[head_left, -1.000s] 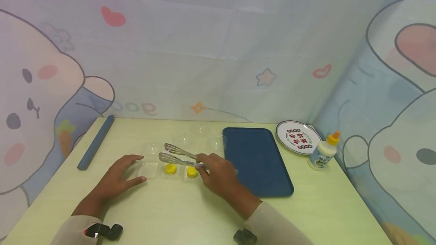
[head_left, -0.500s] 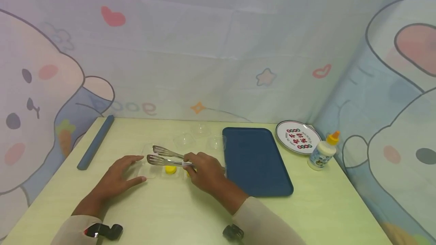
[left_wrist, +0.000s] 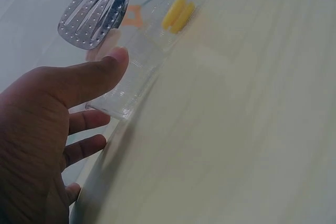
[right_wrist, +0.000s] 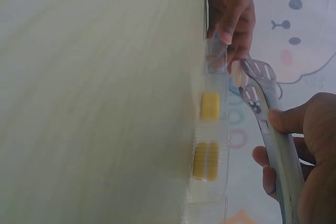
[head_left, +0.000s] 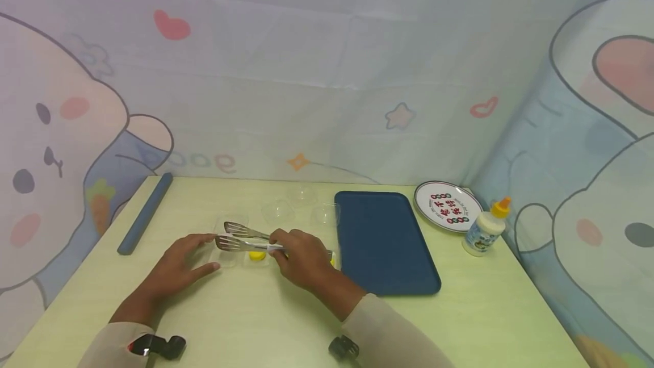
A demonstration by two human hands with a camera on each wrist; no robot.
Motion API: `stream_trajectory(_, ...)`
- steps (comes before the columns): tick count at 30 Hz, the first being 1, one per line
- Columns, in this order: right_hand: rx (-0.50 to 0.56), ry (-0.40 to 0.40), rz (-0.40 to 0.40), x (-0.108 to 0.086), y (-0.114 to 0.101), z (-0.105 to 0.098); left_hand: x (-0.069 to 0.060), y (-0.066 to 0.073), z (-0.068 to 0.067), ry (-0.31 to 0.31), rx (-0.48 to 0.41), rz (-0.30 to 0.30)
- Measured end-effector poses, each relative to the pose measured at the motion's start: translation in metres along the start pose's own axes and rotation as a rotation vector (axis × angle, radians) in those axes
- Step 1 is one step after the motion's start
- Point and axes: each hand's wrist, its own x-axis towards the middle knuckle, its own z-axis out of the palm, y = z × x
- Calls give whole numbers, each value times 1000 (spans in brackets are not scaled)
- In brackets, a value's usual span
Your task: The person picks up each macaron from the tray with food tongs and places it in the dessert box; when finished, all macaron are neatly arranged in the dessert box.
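My right hand [head_left: 301, 257] grips metal tongs [head_left: 245, 245] over the left part of a clear plastic tray [head_left: 223, 258]. In the right wrist view a small pale round piece [right_wrist: 237, 74] sits between the slotted tong heads [right_wrist: 260, 74]. Yellow round pieces [right_wrist: 210, 106] lie in the tray's compartments, one [head_left: 257, 255] visible in the head view just under the tongs. My left hand [head_left: 176, 268] holds the tray's left end, thumb at the front edge and index finger at the rear; the thumb [left_wrist: 100, 77] overlaps the tray in the left wrist view.
Clear domed plastic pieces [head_left: 325, 216] stand behind the tray. To the right lie a dark blue tray [head_left: 385, 243], a white plate with red print [head_left: 444, 203] and a bottle with a yellow cap [head_left: 484, 231]. A blue-grey bar [head_left: 145, 214] lies at the far left.
My right hand has moved left with the tongs, whose heads have come from above the yellow pieces to beside my left fingertips. My left hand has stayed in place.
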Motion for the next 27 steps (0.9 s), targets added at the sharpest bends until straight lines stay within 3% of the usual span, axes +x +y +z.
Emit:
stream_trajectory(14,-12,-33,-11,6,-4,2,-1,-2,-1,-3,-32,0)
stream_trajectory(27,-121,-118,-23,16,-15,6,-1,-4,1,4,-17,6)
